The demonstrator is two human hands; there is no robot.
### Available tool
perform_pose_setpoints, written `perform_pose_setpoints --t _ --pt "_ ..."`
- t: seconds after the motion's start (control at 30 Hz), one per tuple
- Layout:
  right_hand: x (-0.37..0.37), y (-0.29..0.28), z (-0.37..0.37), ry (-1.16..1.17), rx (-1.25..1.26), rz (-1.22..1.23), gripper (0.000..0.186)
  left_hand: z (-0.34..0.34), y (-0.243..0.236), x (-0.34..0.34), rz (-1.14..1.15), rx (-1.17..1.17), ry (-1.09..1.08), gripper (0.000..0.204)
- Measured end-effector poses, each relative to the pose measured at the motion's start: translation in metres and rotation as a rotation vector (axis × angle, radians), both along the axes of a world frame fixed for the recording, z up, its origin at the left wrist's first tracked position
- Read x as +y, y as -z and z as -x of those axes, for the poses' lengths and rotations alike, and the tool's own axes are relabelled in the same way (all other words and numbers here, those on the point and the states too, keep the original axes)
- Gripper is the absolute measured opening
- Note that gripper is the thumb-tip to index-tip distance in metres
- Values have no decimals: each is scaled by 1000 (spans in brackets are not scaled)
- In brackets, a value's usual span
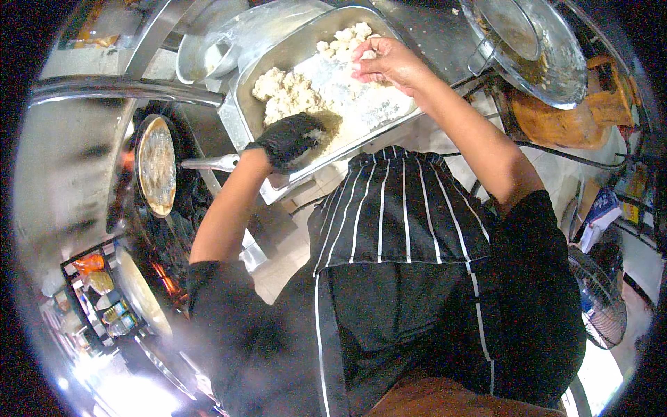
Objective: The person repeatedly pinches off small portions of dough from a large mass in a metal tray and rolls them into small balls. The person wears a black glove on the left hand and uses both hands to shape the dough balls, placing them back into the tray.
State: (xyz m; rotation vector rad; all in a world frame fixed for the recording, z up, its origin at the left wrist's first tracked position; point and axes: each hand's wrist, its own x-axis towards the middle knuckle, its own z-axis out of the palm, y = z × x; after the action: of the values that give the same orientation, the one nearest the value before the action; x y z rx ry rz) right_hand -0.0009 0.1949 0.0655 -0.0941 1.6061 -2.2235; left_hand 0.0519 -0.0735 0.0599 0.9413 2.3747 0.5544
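Metal tray (258, 111) sits tilted on the steel counter (424, 35) ahead of me, floor dusted with white flour, pale battered lumps (288, 94) heaped along its left and far sides. My left hand (290, 139), in a black glove, is down inside the tray's near end, palm on the floured floor, fingers curled loosely; I can't tell if anything is under it. My right hand (389, 64) is bare, at the far right of the tray, fingertips pinched on a small lump from the far heap (351, 35). Both forearms come up from my black sleeves; striped black apron (396, 208) hangs just below the tray's near edge.

Outward from there: a steel bowl (208, 48) just left of the tray's far corner. Right of the tray, well apart, a large round metal pan (549, 62) with a mesh strainer (511, 28) lying in it, sitting over a wooden stool (570, 118). Left, on the burner, a frying pan (156, 165) with a browned round of food, its handle (208, 163) pointing towards my left wrist. Low flame (167, 278) visible further down the left side, jars on a rack (104, 306) beyond it. A fan (601, 299) stands on the floor at lower right
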Motion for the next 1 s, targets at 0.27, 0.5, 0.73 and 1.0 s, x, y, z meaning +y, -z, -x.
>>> perform_pose_setpoints --t 0.27,0.5,0.73,1.0 --pt "0 -23 2 -68 21 -210 33 12 -32 -1 -75 375 -27 23" --pt "-11 -14 12 201 99 -353 48 52 33 22 191 609 -257 33" --pt "-12 -2 34 174 555 -609 27 67 66 31 457 563 -83 30" --pt "10 -28 41 -88 189 -361 10 50 31 47 144 289 -352 28"
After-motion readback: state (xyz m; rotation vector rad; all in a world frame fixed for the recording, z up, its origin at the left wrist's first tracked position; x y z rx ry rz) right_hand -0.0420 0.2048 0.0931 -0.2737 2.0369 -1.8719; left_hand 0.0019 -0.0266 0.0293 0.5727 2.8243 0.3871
